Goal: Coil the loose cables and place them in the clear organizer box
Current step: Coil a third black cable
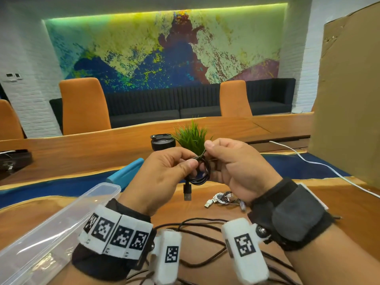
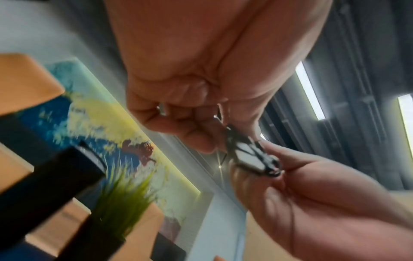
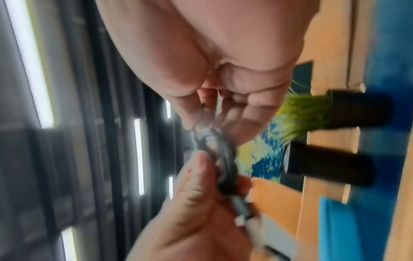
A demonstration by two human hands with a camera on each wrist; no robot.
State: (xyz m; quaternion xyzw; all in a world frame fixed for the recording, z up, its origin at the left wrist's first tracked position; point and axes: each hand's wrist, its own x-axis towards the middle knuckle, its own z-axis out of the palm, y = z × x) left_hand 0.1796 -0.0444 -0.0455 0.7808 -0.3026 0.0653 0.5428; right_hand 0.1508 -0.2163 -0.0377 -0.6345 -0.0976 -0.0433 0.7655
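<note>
At the centre of the head view, both hands are raised above the wooden table [image 1: 205, 214] and meet on a small coiled black USB cable [image 1: 200, 173]. The left hand [image 1: 162, 177] pinches the top of the coil between thumb and curled fingers, while the right hand [image 1: 236, 165] pinches a thin twist tie [image 1: 202, 154] at the same spot, its thumb and forefinger pressed together. The cable's USB plug [image 1: 187, 192] hangs down below the coil. In the lower left of the frame lies the clear organizer box [image 1: 61, 223]; nothing can be made out inside it. Just below the right hand on the table sits a small bundle of white and black cables [image 1: 224, 199], and loose dark cables [image 1: 201, 239] sprawl along the bottom, between the wrists. Behind the hands stand a potted grass plant [image 1: 192, 136] and a black lidded cup [image 1: 162, 141].
</note>
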